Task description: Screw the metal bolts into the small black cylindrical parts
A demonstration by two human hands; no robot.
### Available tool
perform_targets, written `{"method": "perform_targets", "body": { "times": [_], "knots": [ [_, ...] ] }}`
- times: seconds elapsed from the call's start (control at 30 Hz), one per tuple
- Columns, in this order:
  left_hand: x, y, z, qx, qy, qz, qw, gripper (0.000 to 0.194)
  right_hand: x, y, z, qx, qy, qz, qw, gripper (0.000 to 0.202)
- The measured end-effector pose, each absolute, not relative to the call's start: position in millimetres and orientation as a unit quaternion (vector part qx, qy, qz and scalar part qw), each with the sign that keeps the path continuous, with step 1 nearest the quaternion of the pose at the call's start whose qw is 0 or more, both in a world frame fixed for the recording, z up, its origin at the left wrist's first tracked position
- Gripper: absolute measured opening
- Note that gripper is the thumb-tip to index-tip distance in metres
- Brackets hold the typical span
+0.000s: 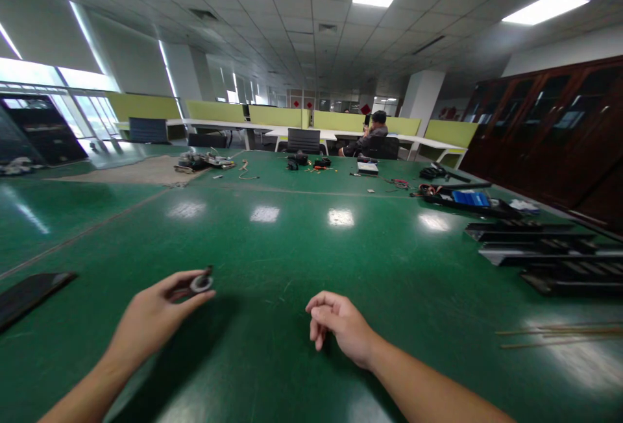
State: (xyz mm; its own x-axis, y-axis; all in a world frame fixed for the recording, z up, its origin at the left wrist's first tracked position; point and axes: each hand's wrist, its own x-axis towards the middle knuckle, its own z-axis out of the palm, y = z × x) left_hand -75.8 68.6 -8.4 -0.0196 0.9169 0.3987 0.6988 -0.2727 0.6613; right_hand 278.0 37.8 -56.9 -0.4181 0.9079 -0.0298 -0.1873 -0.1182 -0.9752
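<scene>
My left hand (160,306) is raised over the green table (263,241) at lower left. Between its thumb and fingertips it pinches a small pale ring-shaped part (201,283) with a dark piece sticking up at its edge; its exact kind is too small to tell. To the right, my right hand (338,322) hovers low over the tabletop, fingers loosely curled and a little apart. Nothing shows in it, though the palm is hidden.
A dark flat slab (32,293) lies at the left. Black metal channels (540,254) and thin brown rods (559,332) lie at the right. Electronic parts (204,160), small black items (298,161) and a white box (367,168) sit farther back. A person (374,134) sits beyond.
</scene>
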Motion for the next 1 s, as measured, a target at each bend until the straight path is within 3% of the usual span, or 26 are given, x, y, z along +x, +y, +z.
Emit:
{"method": "perform_targets", "body": {
  "times": [0.07, 0.2, 0.43, 1.0],
  "knots": [
    [-35, 83, -14, 0.724, 0.545, 0.377, 0.193, 0.046, 281, 38, -56, -0.366, -0.525, 0.633, 0.435, 0.033],
    [50, 95, -27, 0.802, 0.417, 0.384, 0.189, 0.032, 285, 44, -57, -0.427, -0.532, 0.548, 0.484, 0.041],
    [74, 83, -51, 0.842, 0.37, 0.353, 0.168, 0.039, 283, 52, -69, -0.447, -0.513, 0.558, 0.475, 0.06],
    [67, 83, -63, 0.857, 0.329, 0.368, 0.147, 0.043, 279, 51, -70, -0.46, -0.56, 0.525, 0.446, 0.028]
  ]
}}
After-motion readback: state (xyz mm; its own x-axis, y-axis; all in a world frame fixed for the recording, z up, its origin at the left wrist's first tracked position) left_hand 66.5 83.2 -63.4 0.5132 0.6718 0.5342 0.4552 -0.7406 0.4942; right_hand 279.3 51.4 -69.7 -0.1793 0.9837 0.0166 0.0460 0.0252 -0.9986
